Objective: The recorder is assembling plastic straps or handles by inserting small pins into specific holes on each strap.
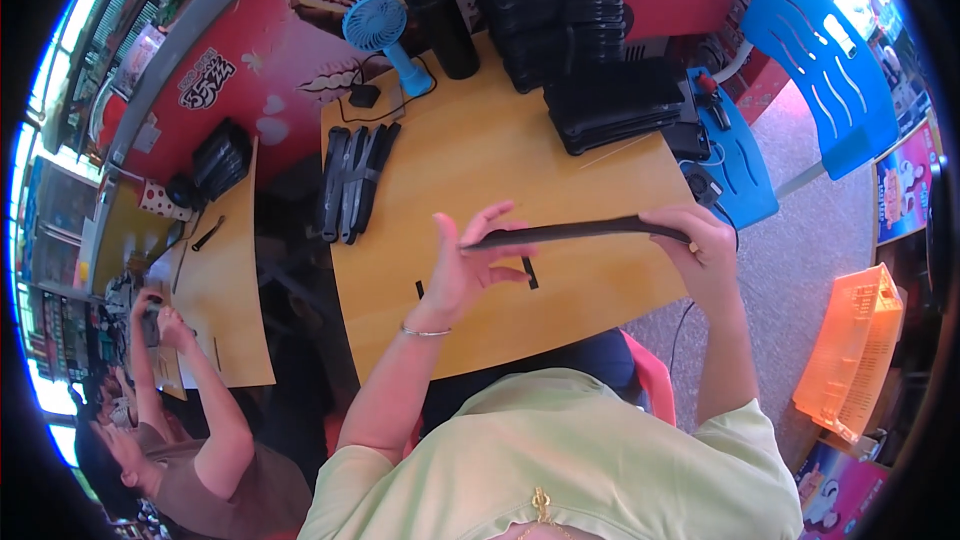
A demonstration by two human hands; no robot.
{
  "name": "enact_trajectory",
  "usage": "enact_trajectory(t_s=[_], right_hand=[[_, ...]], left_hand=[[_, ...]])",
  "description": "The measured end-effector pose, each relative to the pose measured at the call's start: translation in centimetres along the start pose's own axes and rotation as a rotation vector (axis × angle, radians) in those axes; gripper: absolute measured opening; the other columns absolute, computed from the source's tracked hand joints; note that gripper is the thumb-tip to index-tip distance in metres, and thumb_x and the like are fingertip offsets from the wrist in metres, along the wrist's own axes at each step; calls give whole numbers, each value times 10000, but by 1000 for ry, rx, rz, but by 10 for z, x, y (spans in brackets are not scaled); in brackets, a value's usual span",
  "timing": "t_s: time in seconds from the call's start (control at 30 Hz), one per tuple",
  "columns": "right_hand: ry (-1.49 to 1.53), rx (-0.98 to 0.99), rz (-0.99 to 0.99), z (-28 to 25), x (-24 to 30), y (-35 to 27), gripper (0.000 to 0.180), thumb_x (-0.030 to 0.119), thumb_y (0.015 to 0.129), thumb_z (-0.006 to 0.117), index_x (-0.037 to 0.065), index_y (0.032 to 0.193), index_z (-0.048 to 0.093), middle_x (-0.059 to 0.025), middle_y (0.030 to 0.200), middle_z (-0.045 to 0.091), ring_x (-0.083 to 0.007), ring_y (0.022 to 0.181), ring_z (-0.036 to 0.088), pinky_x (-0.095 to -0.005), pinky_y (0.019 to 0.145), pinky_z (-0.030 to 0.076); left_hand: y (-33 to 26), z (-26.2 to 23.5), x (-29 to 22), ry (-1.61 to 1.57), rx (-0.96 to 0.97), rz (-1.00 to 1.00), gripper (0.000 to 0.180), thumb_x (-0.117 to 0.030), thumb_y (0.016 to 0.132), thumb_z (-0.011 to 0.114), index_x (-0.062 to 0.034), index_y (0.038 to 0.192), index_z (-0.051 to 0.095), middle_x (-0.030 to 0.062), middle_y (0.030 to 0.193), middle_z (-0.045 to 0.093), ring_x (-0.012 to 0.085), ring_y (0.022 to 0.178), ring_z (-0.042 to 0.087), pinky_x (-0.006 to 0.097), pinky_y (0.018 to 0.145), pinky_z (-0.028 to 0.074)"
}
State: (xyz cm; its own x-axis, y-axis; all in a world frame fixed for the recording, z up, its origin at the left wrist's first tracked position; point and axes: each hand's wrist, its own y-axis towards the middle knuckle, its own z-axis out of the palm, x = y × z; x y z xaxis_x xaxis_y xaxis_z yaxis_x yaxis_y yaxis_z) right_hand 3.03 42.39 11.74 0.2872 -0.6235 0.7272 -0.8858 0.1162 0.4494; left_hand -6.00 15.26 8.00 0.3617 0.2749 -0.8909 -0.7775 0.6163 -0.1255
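Left hand [462, 265]: grips near end of long black strip [575, 232], fingers spread along its edge.
Right hand [700, 245]: closed around the strip's far end.
Strip: held level above wooden table [600, 280], clear of the surface.
Table edges: black stacks [610, 105] at far right corner; black bundle [355, 180] at left edge; blue fan [385, 35] at far edge.
Open room: bare wood under the strip, apart from two small black pieces [529, 273].

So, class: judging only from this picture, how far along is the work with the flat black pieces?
Looks done: several black pieces lie side by side on the wooden table. In hand: the left hand and right hand hold one long black strip by its ends. Seemingly left: tall black stacks behind.
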Motion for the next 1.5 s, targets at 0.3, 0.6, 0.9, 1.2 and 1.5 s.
enact_trajectory(t_s=[0.3, 0.6, 0.9, 1.2, 1.5], right_hand=[[-43, -201, 230, -25, -29, 31, 180, 73, 725, 731, -3, 801, 587, -41, 576, 439, -82, 531, 413, -234, 486, 347], [31, -92, 295, -46, -119, 149, 211, 190, 913, 556, -18, 931, 588, 10, 731, 559, -45, 691, 504, -212, 608, 407], [110, 107, 446, -41, -148, 162, 389, 293, 890, 571, 20, 1167, 564, 14, 882, 608, -56, 763, 505, -226, 603, 376], [14, 84, 475, -36, -159, 162, 364, 241, 869, 601, 15, 1153, 574, 23, 834, 612, -45, 698, 498, -206, 554, 364], [-80, 23, 355, -36, -178, 159, 344, 217, 805, 674, -10, 1059, 625, -92, 803, 665, -140, 720, 611, -267, 665, 467]], left_hand=[[39, 30, -9, -102, 5, 109, 762, -661, 888, 272, -41, 1322, 361, 81, 1223, 513, 188, 1083, 522, 337, 867, 458], [156, 35, -52, 254, -118, 108, 135, -126, 892, 579, -47, 1001, 595, -29, 890, 616, 42, 734, 548, 188, 628, 457], [196, 9, -28, 375, -253, -73, 220, -143, 859, 640, -38, 1043, 582, -22, 860, 620, 40, 713, 546, 183, 652, 468], [204, 6, -20, 355, -298, -53, 242, -130, 847, 657, -17, 1044, 576, -18, 830, 607, 47, 675, 544, 173, 630, 468], [203, 11, -13, 352, -333, -64, 230, -117, 836, 668, -11, 1018, 577, -13, 801, 600, 57, 664, 548, 184, 620, 476]])
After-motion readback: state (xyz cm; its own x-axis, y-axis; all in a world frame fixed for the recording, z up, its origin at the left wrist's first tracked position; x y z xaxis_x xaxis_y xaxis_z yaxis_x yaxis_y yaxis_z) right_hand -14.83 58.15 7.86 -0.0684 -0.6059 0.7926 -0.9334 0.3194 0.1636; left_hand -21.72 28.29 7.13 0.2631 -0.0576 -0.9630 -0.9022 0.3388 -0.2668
